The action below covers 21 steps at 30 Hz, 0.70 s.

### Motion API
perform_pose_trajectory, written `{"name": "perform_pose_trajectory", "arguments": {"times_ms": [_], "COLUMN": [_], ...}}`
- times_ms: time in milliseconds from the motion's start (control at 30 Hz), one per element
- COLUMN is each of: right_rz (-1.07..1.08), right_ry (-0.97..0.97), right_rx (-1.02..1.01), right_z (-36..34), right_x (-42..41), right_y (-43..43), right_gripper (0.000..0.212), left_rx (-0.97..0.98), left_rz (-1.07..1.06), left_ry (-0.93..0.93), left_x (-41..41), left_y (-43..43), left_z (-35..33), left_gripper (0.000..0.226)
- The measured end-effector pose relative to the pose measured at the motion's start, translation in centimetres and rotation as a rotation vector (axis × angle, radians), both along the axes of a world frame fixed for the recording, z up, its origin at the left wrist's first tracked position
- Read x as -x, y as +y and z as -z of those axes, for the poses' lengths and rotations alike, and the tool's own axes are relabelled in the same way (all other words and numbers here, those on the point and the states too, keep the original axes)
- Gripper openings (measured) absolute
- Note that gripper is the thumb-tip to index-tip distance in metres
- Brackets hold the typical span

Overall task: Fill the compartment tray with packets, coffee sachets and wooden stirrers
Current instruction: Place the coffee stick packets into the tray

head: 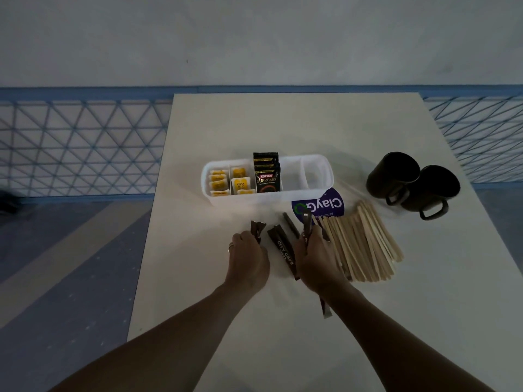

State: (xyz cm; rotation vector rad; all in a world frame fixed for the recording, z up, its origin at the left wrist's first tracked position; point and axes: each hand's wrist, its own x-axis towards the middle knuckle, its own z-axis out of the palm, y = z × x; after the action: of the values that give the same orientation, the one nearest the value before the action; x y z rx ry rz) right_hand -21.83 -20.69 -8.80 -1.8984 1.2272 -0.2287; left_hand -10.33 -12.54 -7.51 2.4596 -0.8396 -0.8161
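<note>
A pale counter (215, 321) stands against a grey wall, with a blue lattice rail behind and a blue-grey striped floor to my left. The light is dim.

From the head view, the white tray (266, 197) sits mid-counter. Its two left compartments hold yellow packets (229, 181), the next holds upright black sachets (267, 176), and the two right compartments look empty. Brown coffee sticks (283, 250) lie loose in front of it. My left hand (249, 257) is curled over one or two sticks; my right hand (317, 261) holds a few, gripped upright. Stirrers (365, 244) lie fanned just right of that hand, partly over a blue sticker (318, 205). Two dark mugs (413, 185) stand well apart at right.

My worry: the right wrist could brush the stirrers and scatter them, or thin sticks may slip from a loose grip.
</note>
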Motion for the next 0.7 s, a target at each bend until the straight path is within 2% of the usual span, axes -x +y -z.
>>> {"name": "perform_pose_trajectory", "arguments": {"times_ms": [267,433,600,700], "right_rz": [0.149,0.184,0.147,0.152], "right_ry": [-0.211,-0.297,-0.319,-0.372], "right_rx": [-0.110,-0.332,-0.336,-0.188], "right_z": [-1.6,-2.8,-4.2,-5.1], "right_x": [-1.3,-2.1,-3.3,-4.4], "right_y": [-2.0,-2.6,-3.7,-5.2], "right_gripper": [0.016,0.010,0.018,0.014], "left_rx": [0.080,0.226,0.392,0.496], "left_rz": [-0.071,-0.130,-0.110,-0.109], "left_ry": [0.042,0.252,0.304,0.264], "left_x": [-2.3,-3.0,-3.6,-4.4], "left_y": [-1.1,-2.2,-4.1,-6.1], "left_z": [-1.8,-2.8,-4.5,-5.5], "left_gripper": [0.019,0.010,0.013,0.021]}}
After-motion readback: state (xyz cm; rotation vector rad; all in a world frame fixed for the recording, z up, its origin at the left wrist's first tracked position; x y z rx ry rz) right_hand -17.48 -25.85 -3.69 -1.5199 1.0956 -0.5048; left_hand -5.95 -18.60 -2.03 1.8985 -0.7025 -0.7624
